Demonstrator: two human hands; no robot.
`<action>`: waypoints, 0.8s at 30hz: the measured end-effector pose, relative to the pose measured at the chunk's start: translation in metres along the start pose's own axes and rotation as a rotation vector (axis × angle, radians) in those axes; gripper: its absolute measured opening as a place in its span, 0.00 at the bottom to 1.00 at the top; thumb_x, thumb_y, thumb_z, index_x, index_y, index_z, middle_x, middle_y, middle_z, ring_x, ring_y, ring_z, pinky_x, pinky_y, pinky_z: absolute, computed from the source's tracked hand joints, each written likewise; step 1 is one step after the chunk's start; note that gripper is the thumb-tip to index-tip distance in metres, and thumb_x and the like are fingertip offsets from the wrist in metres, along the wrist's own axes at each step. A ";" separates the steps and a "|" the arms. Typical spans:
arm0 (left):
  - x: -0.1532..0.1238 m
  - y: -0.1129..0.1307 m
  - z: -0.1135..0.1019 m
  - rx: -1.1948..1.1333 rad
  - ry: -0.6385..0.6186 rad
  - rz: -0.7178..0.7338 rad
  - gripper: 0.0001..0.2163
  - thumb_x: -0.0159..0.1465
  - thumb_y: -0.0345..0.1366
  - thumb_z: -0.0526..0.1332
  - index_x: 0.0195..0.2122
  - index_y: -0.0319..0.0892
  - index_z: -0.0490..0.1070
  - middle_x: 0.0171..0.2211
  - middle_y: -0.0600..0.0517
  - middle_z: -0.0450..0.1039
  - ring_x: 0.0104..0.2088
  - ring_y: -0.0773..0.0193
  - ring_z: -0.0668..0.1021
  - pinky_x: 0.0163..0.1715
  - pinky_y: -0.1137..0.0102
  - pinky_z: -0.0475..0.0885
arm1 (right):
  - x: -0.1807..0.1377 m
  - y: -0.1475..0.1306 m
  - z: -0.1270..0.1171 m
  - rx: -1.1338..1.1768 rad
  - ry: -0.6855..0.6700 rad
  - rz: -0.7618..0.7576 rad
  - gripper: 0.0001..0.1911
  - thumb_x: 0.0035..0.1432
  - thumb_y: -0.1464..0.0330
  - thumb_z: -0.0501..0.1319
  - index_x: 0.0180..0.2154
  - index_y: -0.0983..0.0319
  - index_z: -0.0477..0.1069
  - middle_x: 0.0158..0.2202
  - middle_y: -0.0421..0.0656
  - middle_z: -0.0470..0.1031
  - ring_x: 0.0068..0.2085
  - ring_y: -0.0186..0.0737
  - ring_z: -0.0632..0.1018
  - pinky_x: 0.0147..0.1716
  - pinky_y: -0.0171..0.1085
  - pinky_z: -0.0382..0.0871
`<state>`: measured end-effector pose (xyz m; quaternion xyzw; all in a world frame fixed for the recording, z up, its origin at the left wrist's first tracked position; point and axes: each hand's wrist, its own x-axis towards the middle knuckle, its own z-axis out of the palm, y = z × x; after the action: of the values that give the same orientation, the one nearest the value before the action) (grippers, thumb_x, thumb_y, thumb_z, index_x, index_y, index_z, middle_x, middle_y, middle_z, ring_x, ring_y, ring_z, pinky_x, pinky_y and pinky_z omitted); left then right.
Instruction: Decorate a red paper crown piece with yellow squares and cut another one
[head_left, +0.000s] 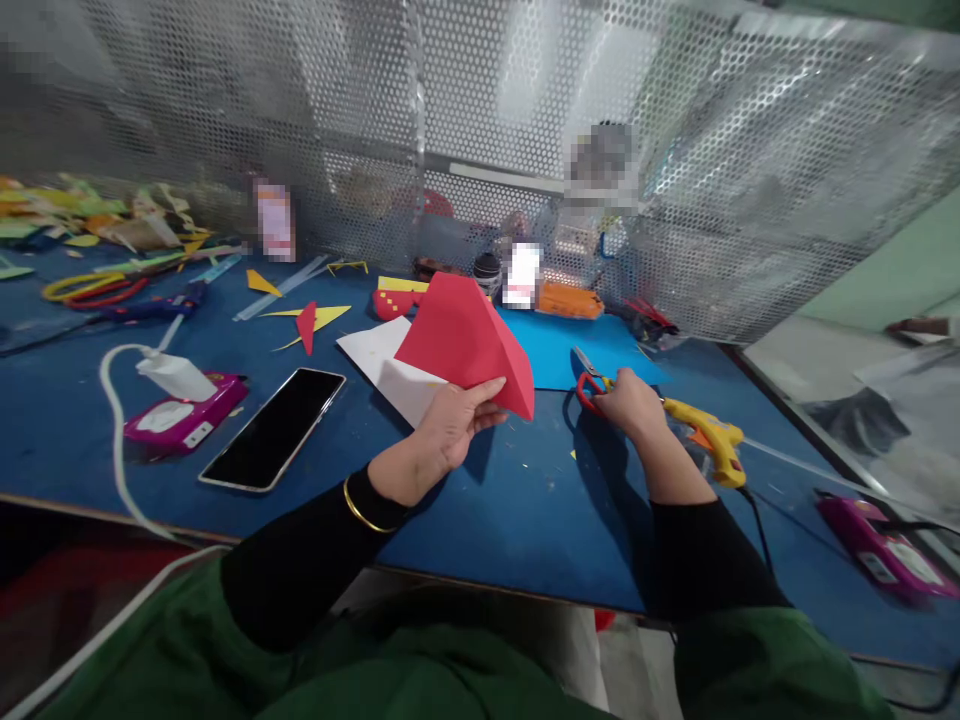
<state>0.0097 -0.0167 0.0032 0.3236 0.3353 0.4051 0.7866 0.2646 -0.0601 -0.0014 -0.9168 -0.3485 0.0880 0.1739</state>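
My left hand (451, 425) pinches the lower edge of a folded sheet of red paper (461, 340), held up over the table. Behind it a sheet of white paper (397, 372) is partly covered. On the right, my right hand (630, 402) is closed on scissors with red and yellow handles (588, 392); their blades point away from me toward the blue sheet (622, 350). A yellow glue gun (709, 435) lies just right of that hand. The fingertips of my right hand are partly hidden from view.
A black-screened phone (276, 430) and a magenta power strip (184, 412) lie at left. Another magenta power strip (885, 548) is at right. Paper scraps (311, 325), a blue glue gun (161, 305) and yellow-and-red scissors (94, 288) lie farther left. A perforated metal panel (360, 120) closes off the back.
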 end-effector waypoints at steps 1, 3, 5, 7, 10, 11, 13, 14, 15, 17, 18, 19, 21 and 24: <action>0.000 0.001 0.000 -0.004 0.008 -0.001 0.08 0.59 0.28 0.71 0.39 0.37 0.77 0.32 0.49 0.81 0.27 0.65 0.81 0.28 0.69 0.78 | -0.003 0.001 -0.002 0.061 0.023 -0.006 0.19 0.64 0.62 0.65 0.54 0.63 0.71 0.52 0.48 0.75 0.49 0.45 0.78 0.48 0.49 0.75; -0.001 0.002 0.001 -0.012 0.019 -0.002 0.06 0.59 0.27 0.70 0.38 0.36 0.78 0.30 0.49 0.81 0.26 0.65 0.80 0.27 0.70 0.78 | -0.011 0.002 -0.005 0.215 0.067 -0.037 0.22 0.59 0.64 0.68 0.53 0.64 0.71 0.45 0.49 0.77 0.45 0.47 0.79 0.43 0.46 0.75; -0.001 0.002 0.001 -0.021 0.023 0.001 0.05 0.58 0.27 0.70 0.36 0.35 0.78 0.29 0.49 0.80 0.24 0.66 0.80 0.27 0.70 0.77 | -0.024 0.000 -0.006 0.413 0.081 -0.091 0.27 0.55 0.63 0.69 0.55 0.63 0.68 0.37 0.46 0.77 0.36 0.45 0.78 0.35 0.42 0.73; -0.001 0.002 0.002 -0.032 0.020 0.014 0.05 0.58 0.27 0.70 0.36 0.35 0.78 0.28 0.49 0.80 0.24 0.66 0.79 0.26 0.70 0.77 | -0.042 -0.004 -0.003 0.633 0.032 -0.165 0.30 0.57 0.56 0.65 0.58 0.61 0.64 0.29 0.39 0.73 0.25 0.39 0.73 0.25 0.38 0.69; -0.002 0.001 0.002 -0.048 0.019 0.050 0.04 0.57 0.28 0.71 0.34 0.36 0.78 0.26 0.51 0.79 0.23 0.67 0.78 0.26 0.70 0.77 | -0.069 -0.013 0.008 0.910 -0.144 -0.282 0.32 0.53 0.48 0.65 0.54 0.59 0.66 0.26 0.36 0.72 0.20 0.34 0.69 0.21 0.36 0.66; -0.002 0.001 0.003 -0.050 0.019 0.063 0.04 0.57 0.28 0.71 0.33 0.36 0.78 0.26 0.52 0.79 0.23 0.67 0.78 0.26 0.71 0.77 | -0.077 -0.016 0.012 0.980 -0.208 -0.301 0.32 0.51 0.48 0.66 0.51 0.59 0.68 0.29 0.38 0.75 0.21 0.33 0.70 0.22 0.36 0.67; -0.003 0.001 0.003 -0.048 0.015 0.085 0.04 0.57 0.29 0.71 0.32 0.36 0.79 0.25 0.52 0.79 0.23 0.68 0.78 0.26 0.71 0.76 | -0.089 -0.022 0.019 1.085 -0.328 -0.315 0.30 0.49 0.48 0.69 0.47 0.60 0.71 0.35 0.42 0.79 0.22 0.31 0.71 0.22 0.35 0.68; -0.004 0.001 0.003 -0.042 0.012 0.093 0.05 0.56 0.30 0.72 0.32 0.35 0.79 0.26 0.52 0.79 0.23 0.68 0.78 0.27 0.71 0.76 | -0.092 -0.025 0.022 1.125 -0.379 -0.314 0.29 0.49 0.49 0.70 0.45 0.61 0.72 0.37 0.43 0.79 0.22 0.31 0.72 0.22 0.35 0.68; -0.004 0.000 0.004 -0.034 0.008 0.097 0.05 0.56 0.30 0.72 0.33 0.35 0.80 0.26 0.51 0.79 0.23 0.68 0.78 0.27 0.71 0.76 | -0.095 -0.027 0.024 1.159 -0.421 -0.312 0.27 0.49 0.51 0.71 0.44 0.61 0.74 0.37 0.43 0.79 0.22 0.30 0.72 0.22 0.34 0.68; -0.006 -0.001 0.004 -0.010 -0.001 0.105 0.06 0.55 0.31 0.72 0.34 0.35 0.80 0.28 0.50 0.80 0.25 0.67 0.79 0.28 0.71 0.76 | -0.098 -0.030 0.026 1.218 -0.477 -0.305 0.23 0.48 0.53 0.72 0.41 0.61 0.75 0.34 0.41 0.79 0.22 0.29 0.72 0.21 0.33 0.68; -0.006 -0.001 0.004 0.005 -0.004 0.110 0.07 0.55 0.31 0.73 0.34 0.36 0.80 0.29 0.49 0.81 0.26 0.67 0.80 0.28 0.71 0.75 | -0.099 -0.031 0.027 1.244 -0.494 -0.301 0.22 0.48 0.55 0.73 0.40 0.60 0.76 0.32 0.40 0.78 0.22 0.29 0.72 0.21 0.32 0.67; -0.006 -0.002 0.004 0.021 -0.007 0.114 0.08 0.54 0.31 0.73 0.35 0.36 0.81 0.31 0.49 0.81 0.27 0.66 0.80 0.28 0.71 0.75 | -0.099 -0.031 0.028 1.266 -0.507 -0.297 0.20 0.48 0.56 0.73 0.39 0.60 0.76 0.30 0.38 0.77 0.22 0.29 0.72 0.21 0.31 0.67; -0.006 -0.005 0.003 0.053 -0.010 0.107 0.10 0.53 0.31 0.74 0.36 0.38 0.81 0.34 0.48 0.82 0.29 0.65 0.81 0.28 0.71 0.74 | -0.100 -0.032 0.029 1.296 -0.525 -0.285 0.18 0.47 0.58 0.74 0.38 0.60 0.76 0.24 0.36 0.75 0.21 0.29 0.71 0.21 0.31 0.66; -0.005 -0.009 0.002 0.082 -0.027 0.073 0.11 0.52 0.32 0.75 0.36 0.38 0.80 0.35 0.47 0.82 0.31 0.64 0.81 0.29 0.70 0.74 | -0.101 -0.032 0.032 1.310 -0.547 -0.271 0.15 0.46 0.61 0.75 0.34 0.61 0.76 0.18 0.34 0.71 0.19 0.30 0.70 0.20 0.31 0.66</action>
<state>0.0129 -0.0251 -0.0012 0.3729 0.3290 0.4152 0.7618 0.1611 -0.0975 -0.0144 -0.5182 -0.3658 0.4830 0.6037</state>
